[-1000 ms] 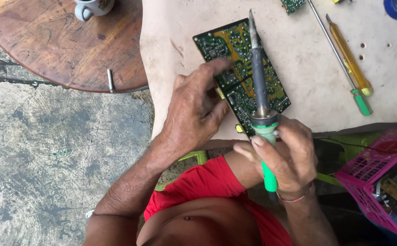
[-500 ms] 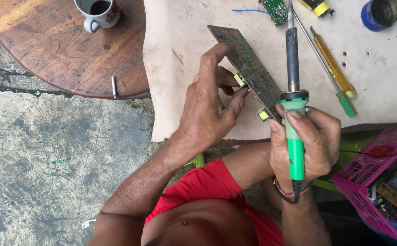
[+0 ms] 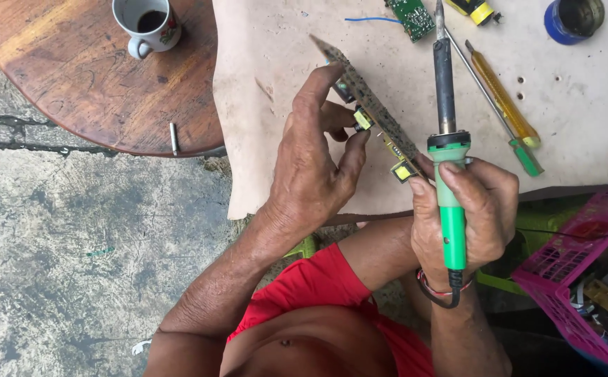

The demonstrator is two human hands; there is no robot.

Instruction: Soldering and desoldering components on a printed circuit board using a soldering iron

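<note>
2 hands work above the pale worktop (image 3: 304, 63) in the middle of the frame. The left hand (image 3: 314, 160) is closed around a circuit board (image 3: 370, 105), thumb and fingers pinching its lower edge so the board stands tilted almost edge-on to the camera, its long side running from upper left down to lower right; held this way, small yellow components (image 3: 403, 170) along its face show, likely so that side can be inspected. The right hand (image 3: 461, 213) is wrapped tight around the green handle of a soldering iron (image 3: 447, 139), which points straight up the frame with its dark barrel and tip clear of the board, just to the right of it, apparently kept away from the fingers.

Right of the iron, a yellow-handled screwdriver (image 3: 503, 105) with a green end lies diagonally on the worktop. At the top edge sit a second small green board (image 3: 410, 12), a blue wire (image 3: 366, 19) and a blue round tin (image 3: 574, 19). At the upper left, a white cup (image 3: 147, 26) holding dark liquid stands on a round wooden table (image 3: 73, 84), well apart from the hands. A pink crate (image 3: 569, 265) of parts sits at lower right.
</note>
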